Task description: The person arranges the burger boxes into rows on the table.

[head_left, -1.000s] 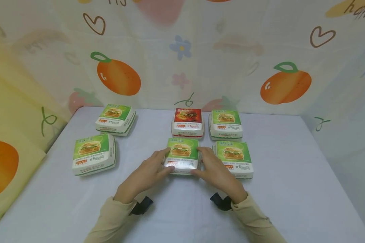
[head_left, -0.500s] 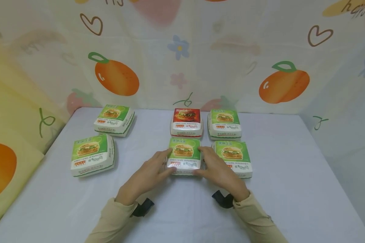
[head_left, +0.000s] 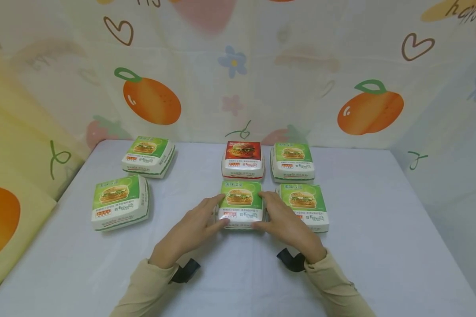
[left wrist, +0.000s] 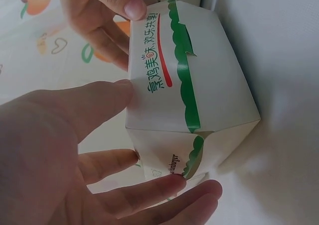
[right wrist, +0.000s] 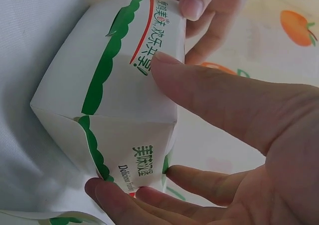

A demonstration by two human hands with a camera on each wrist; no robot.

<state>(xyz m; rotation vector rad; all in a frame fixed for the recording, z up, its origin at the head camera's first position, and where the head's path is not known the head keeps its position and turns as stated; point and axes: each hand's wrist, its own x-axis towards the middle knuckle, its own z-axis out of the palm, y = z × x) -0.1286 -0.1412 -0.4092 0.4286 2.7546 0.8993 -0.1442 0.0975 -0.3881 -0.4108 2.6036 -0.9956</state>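
A green and white burger box, printed with a hamburger, sits on the white table in front of a red-topped burger box. My left hand holds its left side, thumb on the front left corner and fingers along the side wall. On the opposite side my right hand grips it likewise, the thumb on the front face. Both wrist views show the front wall of this box with its green scalloped edge. Close on the right lies another green burger box, partly hidden by my right hand.
Behind that right-hand box stands a green burger box, beside the red one. Two more green boxes, one at the back left and one nearer, sit turned at an angle. A patterned curtain hangs behind the table.
Both hands have shifted the held burger box slightly to the right, closer to the green box beside it. In the last half second it has hardly moved. The other boxes stay in place.
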